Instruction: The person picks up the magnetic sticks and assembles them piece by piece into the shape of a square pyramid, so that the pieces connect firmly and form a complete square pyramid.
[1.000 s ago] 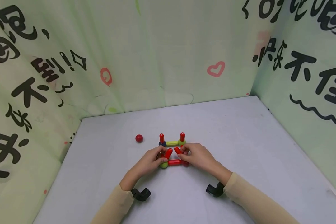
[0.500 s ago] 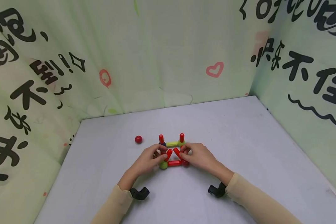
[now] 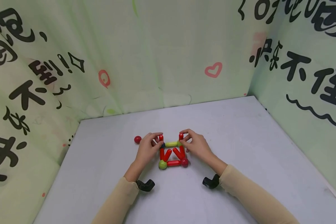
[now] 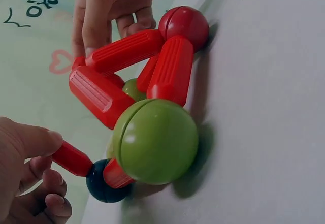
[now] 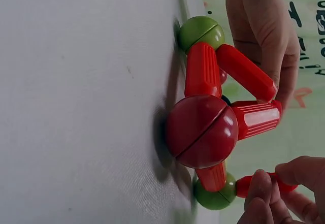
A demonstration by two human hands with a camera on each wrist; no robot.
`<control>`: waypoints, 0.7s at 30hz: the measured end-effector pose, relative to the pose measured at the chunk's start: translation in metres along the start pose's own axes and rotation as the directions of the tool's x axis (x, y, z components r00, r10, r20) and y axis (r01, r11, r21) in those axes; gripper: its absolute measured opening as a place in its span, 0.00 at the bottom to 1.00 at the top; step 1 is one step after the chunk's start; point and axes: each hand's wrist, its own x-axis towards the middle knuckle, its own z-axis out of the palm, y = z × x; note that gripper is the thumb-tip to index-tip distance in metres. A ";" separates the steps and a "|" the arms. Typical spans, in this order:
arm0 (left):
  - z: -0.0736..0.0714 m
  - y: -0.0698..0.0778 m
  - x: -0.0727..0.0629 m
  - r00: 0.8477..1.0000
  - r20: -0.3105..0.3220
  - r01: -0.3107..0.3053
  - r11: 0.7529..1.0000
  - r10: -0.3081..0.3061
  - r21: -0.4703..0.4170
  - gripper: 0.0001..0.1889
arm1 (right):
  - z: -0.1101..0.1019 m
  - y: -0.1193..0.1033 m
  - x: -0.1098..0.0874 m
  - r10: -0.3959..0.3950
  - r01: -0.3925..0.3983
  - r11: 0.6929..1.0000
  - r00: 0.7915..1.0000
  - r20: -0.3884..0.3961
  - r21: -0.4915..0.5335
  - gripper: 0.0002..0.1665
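Note:
A square frame of magnetic rods and balls lies mid-table. Its near corners are a green ball (image 3: 162, 164) and a dark red ball (image 3: 184, 162), each with a red rod leaning inward. A yellow-green rod (image 3: 171, 144) joins the far corners. My left hand (image 3: 146, 148) pinches the red rod (image 4: 72, 158) that rises from the dark blue ball (image 4: 104, 186) at the far left. At the far right, my right hand (image 3: 197, 145) pinches another red rod (image 5: 245, 186) on the second green ball (image 5: 216, 193). Fingers partly cover both far balls in the head view.
A loose red ball (image 3: 137, 139) sits on the white table (image 3: 226, 130), just left of my left hand. Printed curtains (image 3: 156, 56) stand along the back and sides. Black wrist mounts (image 3: 211, 181) stick out inward near both sleeves.
Both hands have moved from the near leaning rods to the far upright rods. The near rods still lean inward, now uncovered. The loose red ball has stayed on the table.

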 end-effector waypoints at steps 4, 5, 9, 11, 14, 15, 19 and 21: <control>0.003 0.002 -0.003 0.999 0.014 -0.041 0.999 0.041 0.014 0.17 | 0.004 -0.001 0.000 -0.023 0.023 1.000 1.000 -0.003 -0.011 0.17; 0.004 0.002 -0.004 0.999 0.021 -0.050 0.999 0.049 0.016 0.17 | 0.005 -0.001 0.000 -0.032 0.032 0.999 0.999 0.000 -0.022 0.16; 0.008 0.000 -0.006 0.995 0.053 -0.088 0.996 0.086 0.034 0.16 | 0.008 -0.002 0.000 -0.077 0.079 0.994 0.997 0.031 -0.080 0.16; 0.009 -0.001 -0.007 0.993 0.071 -0.102 0.994 0.099 0.035 0.16 | 0.009 -0.004 -0.001 -0.086 0.091 0.989 0.995 0.047 -0.114 0.15; 0.011 -0.002 -0.008 0.988 0.095 -0.122 0.992 0.119 0.031 0.15 | 0.011 -0.006 -0.002 -0.094 0.104 0.982 0.993 0.069 -0.160 0.15; 0.011 -0.003 -0.008 0.987 0.102 -0.128 0.991 0.125 0.031 0.15 | 0.011 -0.006 -0.002 -0.097 0.108 0.979 0.993 0.073 -0.172 0.15; 0.010 -0.003 -0.010 0.982 0.122 -0.149 0.988 0.145 0.029 0.14 | 0.013 -0.007 -0.003 -0.101 0.116 0.974 0.991 0.089 -0.193 0.15; 0.009 -0.003 -0.011 0.980 0.128 -0.159 0.987 0.154 0.023 0.14 | 0.013 -0.008 -0.003 -0.098 0.114 0.974 0.991 0.093 -0.195 0.15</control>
